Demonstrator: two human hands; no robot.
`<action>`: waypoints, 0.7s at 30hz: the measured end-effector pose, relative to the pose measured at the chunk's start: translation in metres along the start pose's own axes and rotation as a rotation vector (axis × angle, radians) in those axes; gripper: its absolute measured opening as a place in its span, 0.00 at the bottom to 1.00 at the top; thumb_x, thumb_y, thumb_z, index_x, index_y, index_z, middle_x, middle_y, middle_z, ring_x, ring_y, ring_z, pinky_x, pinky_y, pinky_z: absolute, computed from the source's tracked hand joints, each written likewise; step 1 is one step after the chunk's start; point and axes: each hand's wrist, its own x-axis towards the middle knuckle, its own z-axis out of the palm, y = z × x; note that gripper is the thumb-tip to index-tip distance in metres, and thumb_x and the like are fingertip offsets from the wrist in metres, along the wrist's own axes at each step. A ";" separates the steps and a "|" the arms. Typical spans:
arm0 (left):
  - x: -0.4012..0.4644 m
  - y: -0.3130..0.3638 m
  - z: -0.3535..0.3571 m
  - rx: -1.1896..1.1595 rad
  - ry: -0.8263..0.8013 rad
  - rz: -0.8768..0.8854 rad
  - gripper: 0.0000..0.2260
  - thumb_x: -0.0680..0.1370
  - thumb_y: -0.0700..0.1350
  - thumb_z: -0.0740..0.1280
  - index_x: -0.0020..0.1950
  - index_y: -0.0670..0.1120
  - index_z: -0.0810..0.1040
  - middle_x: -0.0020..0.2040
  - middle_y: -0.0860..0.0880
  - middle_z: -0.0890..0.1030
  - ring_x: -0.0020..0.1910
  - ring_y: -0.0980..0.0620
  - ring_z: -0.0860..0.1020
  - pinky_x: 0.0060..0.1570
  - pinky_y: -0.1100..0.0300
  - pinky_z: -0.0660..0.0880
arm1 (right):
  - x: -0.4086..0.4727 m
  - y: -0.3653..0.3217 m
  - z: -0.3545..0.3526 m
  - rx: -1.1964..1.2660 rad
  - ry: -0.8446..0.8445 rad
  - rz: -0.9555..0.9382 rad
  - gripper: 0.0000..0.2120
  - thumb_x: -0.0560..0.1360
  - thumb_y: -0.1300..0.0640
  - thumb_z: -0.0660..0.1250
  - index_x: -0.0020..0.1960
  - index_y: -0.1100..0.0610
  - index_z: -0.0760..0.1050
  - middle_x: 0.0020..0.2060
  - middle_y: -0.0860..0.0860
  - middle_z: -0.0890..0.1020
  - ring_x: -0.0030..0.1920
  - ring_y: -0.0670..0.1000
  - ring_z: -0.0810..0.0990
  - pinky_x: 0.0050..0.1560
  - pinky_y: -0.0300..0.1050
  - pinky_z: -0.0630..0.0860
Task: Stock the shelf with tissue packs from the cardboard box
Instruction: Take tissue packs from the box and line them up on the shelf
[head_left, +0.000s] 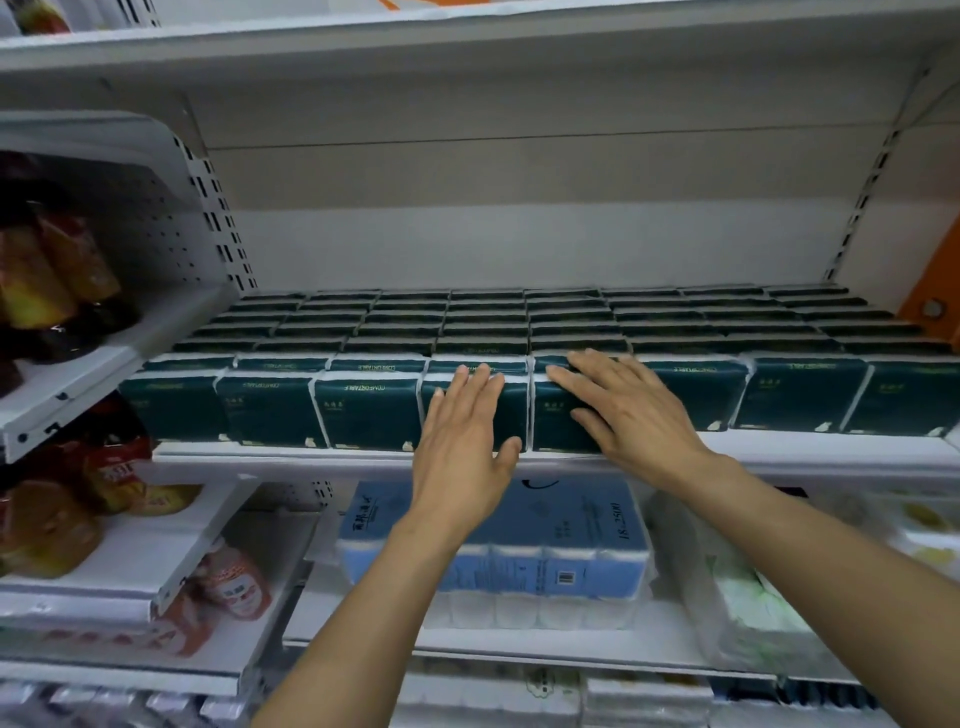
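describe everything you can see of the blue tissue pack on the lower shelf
The blue tissue pack is a large multi-roll bundle in glossy light blue plastic wrap, with white rolls showing along its lower front. It bears dark printed characters, numbers and a barcode. It lies flat on the lower shelf, under the dark green packs, beside a translucent bag. The person's forearms partly hide it; neither hand touches it.

Tissue packs (363, 410) fill shelf (311, 457) in rows, front to back; both hands flat on front-row packs, left hand (462, 447) beside right hand (634, 410).
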 end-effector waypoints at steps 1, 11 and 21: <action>0.000 0.000 0.000 -0.007 0.002 -0.003 0.31 0.83 0.52 0.62 0.82 0.51 0.52 0.83 0.54 0.49 0.81 0.56 0.41 0.75 0.61 0.35 | 0.001 0.000 0.001 0.001 0.001 0.002 0.25 0.78 0.54 0.67 0.74 0.50 0.68 0.70 0.55 0.73 0.71 0.56 0.71 0.71 0.55 0.63; 0.004 0.005 -0.001 -0.062 0.042 -0.046 0.29 0.82 0.52 0.65 0.81 0.50 0.58 0.82 0.54 0.55 0.81 0.56 0.46 0.79 0.57 0.41 | 0.000 -0.001 0.003 -0.001 0.008 0.001 0.26 0.79 0.50 0.64 0.76 0.50 0.64 0.74 0.53 0.67 0.75 0.55 0.63 0.76 0.59 0.52; -0.031 0.040 0.002 -0.907 0.255 -0.247 0.09 0.81 0.39 0.66 0.54 0.53 0.78 0.48 0.52 0.82 0.43 0.55 0.81 0.43 0.65 0.76 | -0.045 -0.007 -0.012 0.081 0.284 -0.045 0.16 0.76 0.55 0.62 0.63 0.56 0.77 0.62 0.53 0.78 0.63 0.54 0.73 0.64 0.51 0.65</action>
